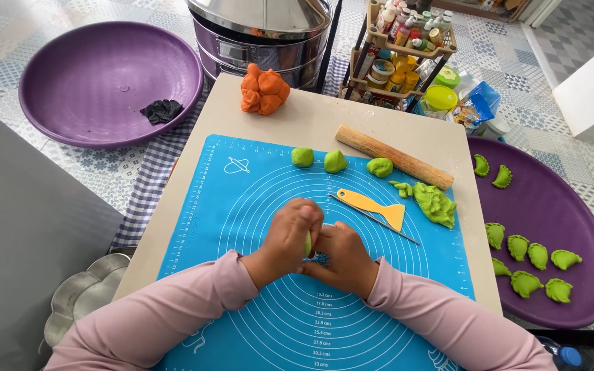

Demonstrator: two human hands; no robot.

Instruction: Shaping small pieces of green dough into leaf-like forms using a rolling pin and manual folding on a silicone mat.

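Clasped hands, left (290,237) and right (342,257), hide all but a sliver of a green dough piece (308,244); beyond them the steamer (262,34) is cropped, jars on the rack (400,48) too small to identify.

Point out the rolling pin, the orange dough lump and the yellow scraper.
rolling pin (394,156), head view, middle of the wooden shaft
orange dough lump (264,91), head view, centre of the lump
yellow scraper (374,205), head view, on the flat blade

Matt blue mat (256,199) – rough wooden rolling pin (393,156) – soft green dough (436,203), glossy steel steamer (262,31).
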